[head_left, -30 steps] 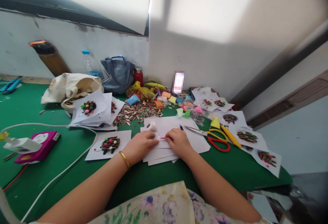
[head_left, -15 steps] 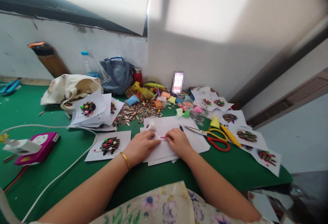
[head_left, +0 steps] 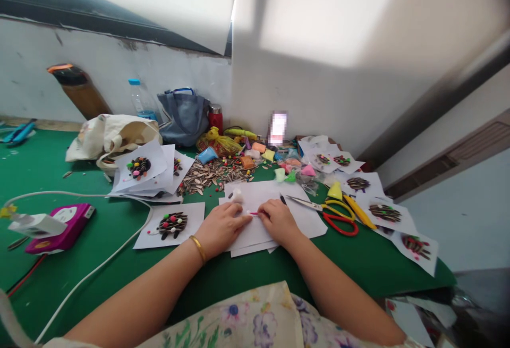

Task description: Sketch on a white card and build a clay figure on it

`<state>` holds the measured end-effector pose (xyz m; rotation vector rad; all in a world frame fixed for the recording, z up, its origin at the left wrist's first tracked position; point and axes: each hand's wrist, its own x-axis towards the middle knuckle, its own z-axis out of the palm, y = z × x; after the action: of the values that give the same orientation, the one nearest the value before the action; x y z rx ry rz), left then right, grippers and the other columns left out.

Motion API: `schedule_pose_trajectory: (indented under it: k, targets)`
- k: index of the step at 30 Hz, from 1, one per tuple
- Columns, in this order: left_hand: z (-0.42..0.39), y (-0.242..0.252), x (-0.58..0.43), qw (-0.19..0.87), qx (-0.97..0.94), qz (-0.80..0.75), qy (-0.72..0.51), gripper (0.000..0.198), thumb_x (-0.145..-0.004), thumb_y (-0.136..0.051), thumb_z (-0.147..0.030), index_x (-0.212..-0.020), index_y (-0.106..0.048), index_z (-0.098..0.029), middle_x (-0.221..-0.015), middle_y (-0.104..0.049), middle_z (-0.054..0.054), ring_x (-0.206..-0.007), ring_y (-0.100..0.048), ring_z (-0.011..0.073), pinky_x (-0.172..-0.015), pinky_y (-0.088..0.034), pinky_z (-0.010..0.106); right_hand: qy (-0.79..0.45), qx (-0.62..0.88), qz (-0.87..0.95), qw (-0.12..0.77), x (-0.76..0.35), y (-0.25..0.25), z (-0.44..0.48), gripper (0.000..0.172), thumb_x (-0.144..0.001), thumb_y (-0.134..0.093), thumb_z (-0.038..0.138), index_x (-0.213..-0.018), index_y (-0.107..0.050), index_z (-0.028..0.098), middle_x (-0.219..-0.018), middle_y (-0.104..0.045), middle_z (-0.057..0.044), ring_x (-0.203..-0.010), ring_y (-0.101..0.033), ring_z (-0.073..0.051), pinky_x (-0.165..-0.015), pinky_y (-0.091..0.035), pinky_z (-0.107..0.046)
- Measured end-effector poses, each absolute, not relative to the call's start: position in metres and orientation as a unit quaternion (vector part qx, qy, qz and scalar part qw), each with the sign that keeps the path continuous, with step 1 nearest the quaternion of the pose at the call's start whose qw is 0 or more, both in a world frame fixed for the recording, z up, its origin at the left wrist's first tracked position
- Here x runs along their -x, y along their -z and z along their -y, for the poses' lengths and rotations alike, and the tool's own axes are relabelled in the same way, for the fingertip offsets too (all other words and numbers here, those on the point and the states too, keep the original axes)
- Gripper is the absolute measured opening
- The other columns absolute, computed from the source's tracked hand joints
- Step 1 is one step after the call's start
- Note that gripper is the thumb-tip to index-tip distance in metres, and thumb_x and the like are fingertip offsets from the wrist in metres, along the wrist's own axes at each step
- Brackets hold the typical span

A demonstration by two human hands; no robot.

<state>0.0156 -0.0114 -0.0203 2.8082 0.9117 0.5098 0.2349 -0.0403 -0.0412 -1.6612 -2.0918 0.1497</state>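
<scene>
Pinched in the fingers of my right hand (head_left: 277, 221) is a thin pink stick (head_left: 254, 213), its tip low over the white paper (head_left: 261, 234) and pointing toward my left hand. A tiny white bit, too small to name, shows by the tip. My left hand (head_left: 223, 227) rests flat on the paper's left part, fingers stretched toward the stick. Just beyond those fingers lies a lump of white clay (head_left: 237, 195) on its wrapper. To the left is a paper with a sunflower-seed hedgehog (head_left: 172, 225) dotted with coloured balls.
Scissors (head_left: 334, 212) and a yellow cutter (head_left: 359, 212) lie right of the paper. Loose sunflower seeds (head_left: 203, 177) and coloured clay packs (head_left: 247, 162) spread behind. A white cable (head_left: 99, 269) crosses the left side near a magenta box (head_left: 59, 228). A phone (head_left: 278, 127) leans at the wall.
The view has shifted very slightly. Both hands stay in nearly the same place, and the pink stick is still held in the right one.
</scene>
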Motion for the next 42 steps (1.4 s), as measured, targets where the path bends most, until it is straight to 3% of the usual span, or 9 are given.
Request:
schedule_pose_trajectory:
  k: [6, 14, 21, 27, 32, 42]
  targets:
    - [0.005, 0.018, -0.01, 0.116, -0.934, -0.286, -0.176, 0.035, -0.09, -0.054, -0.022, -0.124, -0.061, -0.028, -0.117, -0.063, 0.007, -0.11, -0.057, 0.023, -0.099, -0.046, 0.039, -0.051, 0.603, 0.76, 0.235, -0.234, 0.04, 0.041, 0.007, -0.089, -0.059, 0.019, -0.086, -0.064, 0.022, -0.087, -0.063, -0.002, -0.089, -0.054, -0.018, -0.081, -0.037, -0.03]
    - [0.003, 0.018, -0.009, 0.096, -0.941, -0.284, -0.155, 0.026, -0.095, -0.048, -0.028, -0.108, -0.071, -0.029, -0.115, -0.066, 0.006, -0.105, -0.061, 0.0226, -0.093, -0.049, 0.039, -0.069, 0.608, 0.755, 0.237, -0.234, 0.04, 0.04, 0.007, -0.089, -0.059, 0.019, -0.086, -0.065, 0.022, -0.088, -0.063, -0.002, -0.09, -0.054, -0.018, -0.082, -0.036, -0.03]
    - [0.0, 0.021, -0.008, 0.144, -0.914, -0.342, -0.164, 0.04, -0.084, -0.059, -0.017, -0.124, -0.054, -0.02, -0.116, -0.065, 0.01, -0.109, -0.059, 0.0247, -0.097, -0.047, 0.04, -0.052, 0.6, 0.761, 0.24, -0.229, 0.033, 0.047, 0.007, -0.089, -0.06, 0.021, -0.088, -0.067, 0.023, -0.088, -0.063, -0.002, -0.091, -0.053, -0.018, -0.085, -0.031, -0.032]
    - [-0.001, 0.025, -0.009, 0.15, -0.911, -0.346, -0.166, 0.033, -0.082, -0.062, -0.015, -0.114, -0.057, -0.019, -0.113, -0.065, 0.009, -0.108, -0.059, 0.0254, -0.098, -0.047, 0.041, 0.022, 0.552, 0.806, 0.212, -0.215, 0.03, 0.051, 0.011, -0.09, -0.058, 0.023, -0.086, -0.068, 0.024, -0.086, -0.063, -0.003, -0.087, -0.048, -0.019, -0.086, -0.024, -0.036]
    - [-0.001, 0.023, -0.009, 0.157, -0.909, -0.343, -0.178, 0.029, -0.082, -0.062, -0.016, -0.111, -0.061, -0.017, -0.123, -0.061, 0.01, -0.116, -0.055, 0.025, -0.105, -0.043, 0.04, 0.093, 0.539, 0.813, 0.197, -0.208, 0.029, 0.052, 0.013, -0.091, -0.055, 0.024, -0.082, -0.065, 0.022, -0.081, -0.062, -0.003, -0.085, -0.046, -0.019, -0.086, -0.023, -0.038]
    - [-0.002, 0.021, -0.009, 0.148, -0.915, -0.334, -0.171, 0.017, -0.084, -0.061, -0.018, -0.099, -0.068, -0.019, -0.123, -0.06, 0.009, -0.115, -0.057, 0.0248, -0.105, -0.044, 0.04, 0.119, 0.527, 0.819, 0.193, -0.202, 0.029, 0.053, 0.015, -0.09, -0.055, 0.023, -0.077, -0.061, 0.02, -0.079, -0.06, -0.004, -0.084, -0.046, -0.019, -0.085, -0.024, -0.039]
